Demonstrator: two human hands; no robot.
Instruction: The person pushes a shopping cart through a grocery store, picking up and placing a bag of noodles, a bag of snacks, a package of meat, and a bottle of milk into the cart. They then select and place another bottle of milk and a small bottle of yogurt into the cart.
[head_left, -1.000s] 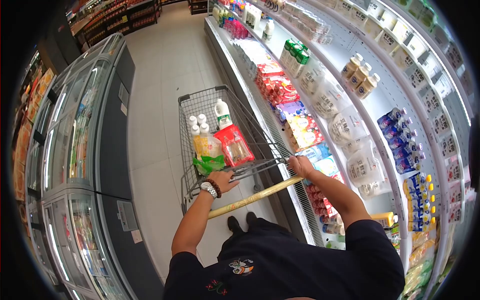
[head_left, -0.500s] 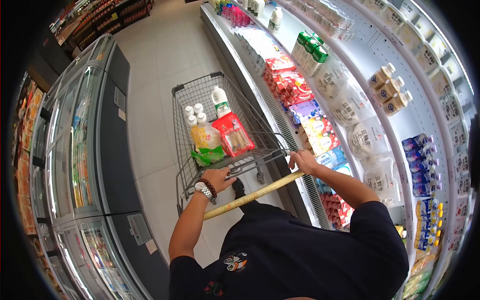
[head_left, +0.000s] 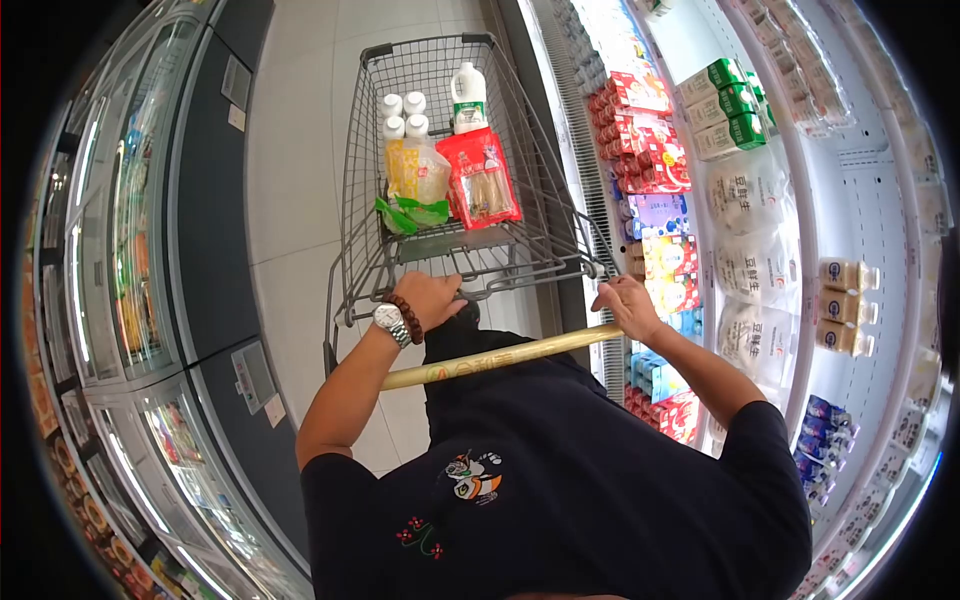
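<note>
A wire shopping cart [head_left: 362, 160] stands in front of me. My left hand [head_left: 428, 298], with a watch and bead bracelet at the wrist, is closed on the cart's rear frame at the left. At the right rear corner my right hand [head_left: 628, 305] curls round the frame. The yellow handle bar [head_left: 500, 358] crosses below both hands. Inside the cart are several white bottles [head_left: 404, 115], a white jug with a green label [head_left: 467, 98], a red package [head_left: 478, 178] and a yellow and green bag [head_left: 415, 185].
Glass-doored freezers [head_left: 130, 230] line the left side. On the right, a lit chilled shelf [head_left: 800, 200] holds red boxes [head_left: 645, 150], green-topped cartons [head_left: 728, 108], white bags [head_left: 750, 270] and beige bottles [head_left: 845, 305]. Pale floor tiles [head_left: 300, 150] run between them.
The view has turned, so the cart now points more nearly straight up the frame and sits higher. The shelf goods have shifted within view. Both hands still hold the cart frame.
</note>
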